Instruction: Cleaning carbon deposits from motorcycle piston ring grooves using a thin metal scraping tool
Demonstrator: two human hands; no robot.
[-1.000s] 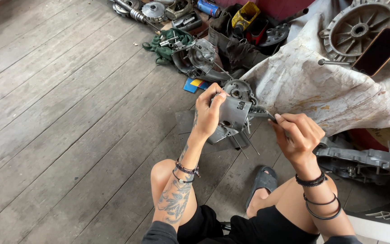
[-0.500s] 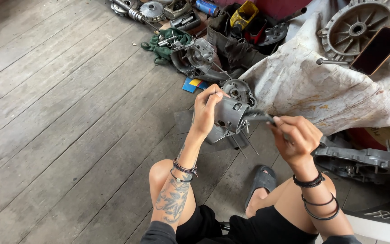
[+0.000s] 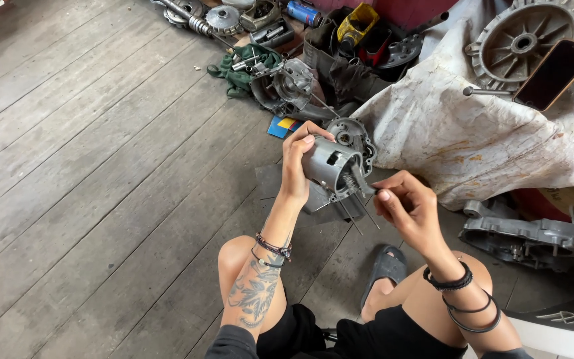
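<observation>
Since the earlier frame, left hand (image 3: 298,163) has raised and tilted the casing (image 3: 335,163), gripping it above the floor (image 3: 88,153) for access. Right hand (image 3: 408,207) pinches a thin tool (image 3: 360,187) against its lower edge.

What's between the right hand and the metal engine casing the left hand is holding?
In the head view, a small wire brush bridges right hand and engine casing.

Engine casing (image 3: 337,163): dull silver-grey. Floorboards (image 3: 88,173): weathered grey wood. Cloth (image 3: 473,133) on the right: off-white, rust-stained. Rag (image 3: 237,73) far back: green. Far container (image 3: 357,23): yellow. Card (image 3: 282,126): blue and yellow. Sandal (image 3: 385,269) near: grey. Shorts (image 3: 367,336): black.
</observation>
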